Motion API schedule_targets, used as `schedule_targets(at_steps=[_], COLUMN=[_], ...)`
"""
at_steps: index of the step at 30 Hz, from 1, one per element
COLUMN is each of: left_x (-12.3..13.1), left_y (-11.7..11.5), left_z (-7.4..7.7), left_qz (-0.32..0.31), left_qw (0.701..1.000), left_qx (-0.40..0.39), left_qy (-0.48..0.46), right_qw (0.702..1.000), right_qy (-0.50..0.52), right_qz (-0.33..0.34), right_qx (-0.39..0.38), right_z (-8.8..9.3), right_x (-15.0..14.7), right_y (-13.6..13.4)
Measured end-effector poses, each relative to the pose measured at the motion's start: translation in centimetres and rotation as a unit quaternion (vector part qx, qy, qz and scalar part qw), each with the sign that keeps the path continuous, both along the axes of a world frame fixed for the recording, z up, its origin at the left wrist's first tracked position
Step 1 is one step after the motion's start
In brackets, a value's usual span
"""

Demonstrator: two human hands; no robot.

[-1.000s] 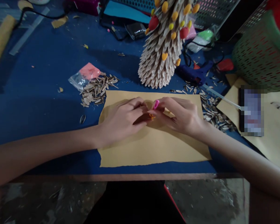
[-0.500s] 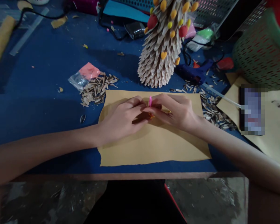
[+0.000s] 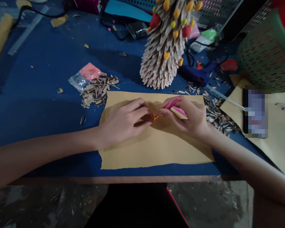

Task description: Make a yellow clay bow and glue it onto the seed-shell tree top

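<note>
Orange piece (image 3: 154,118) is showing loops, apparently awaiting finishing, with left hand (image 3: 128,120) curling at nine o'clock, hold indeterminable, and right hand (image 3: 192,117) grasping pink tool (image 3: 172,103) at two.

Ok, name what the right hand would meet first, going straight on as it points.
Likely the orange piece beside the left hand; depth is unclear: the right hand may already touch it.

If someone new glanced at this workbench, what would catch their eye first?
Probably the tree-like cone of pale, overlapping seed shells, dotted with red and orange decorations, standing beyond the brown paper sheet. Next, the bright pink tool in the right hand, over the paper, with a small orange piece beside the left hand.
</note>
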State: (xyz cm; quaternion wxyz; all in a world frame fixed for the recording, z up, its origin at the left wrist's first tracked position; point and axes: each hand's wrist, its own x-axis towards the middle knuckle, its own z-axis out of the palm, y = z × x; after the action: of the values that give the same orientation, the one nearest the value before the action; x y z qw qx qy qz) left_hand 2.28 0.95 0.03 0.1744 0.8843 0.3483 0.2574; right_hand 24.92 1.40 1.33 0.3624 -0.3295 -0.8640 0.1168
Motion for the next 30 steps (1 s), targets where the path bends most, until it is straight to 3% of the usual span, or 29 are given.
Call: schedule_targets(at_steps=[17, 25, 30], left_x=[0.10, 0.01, -0.08], left_y=[0.19, 0.35, 0.30], left_z=[-0.06, 0.18, 0.22], left_qz=[-0.002, -0.014, -0.013], left_qw=[0.998, 0.996, 0.997], left_qx=[-0.019, -0.058, -0.048], left_qy=[-0.052, -0.061, -0.059], right_qw=[0.999, 0.997, 1.000], right_qy=[0.016, -0.007, -0.001], right_qz=[0.001, 0.079, 0.030], right_qx=[-0.031, 0.010, 0.000], right_z=[0.12, 0.11, 0.12], right_x=[0.23, -0.31, -0.26], right_y=[-0.55, -0.88, -0.99])
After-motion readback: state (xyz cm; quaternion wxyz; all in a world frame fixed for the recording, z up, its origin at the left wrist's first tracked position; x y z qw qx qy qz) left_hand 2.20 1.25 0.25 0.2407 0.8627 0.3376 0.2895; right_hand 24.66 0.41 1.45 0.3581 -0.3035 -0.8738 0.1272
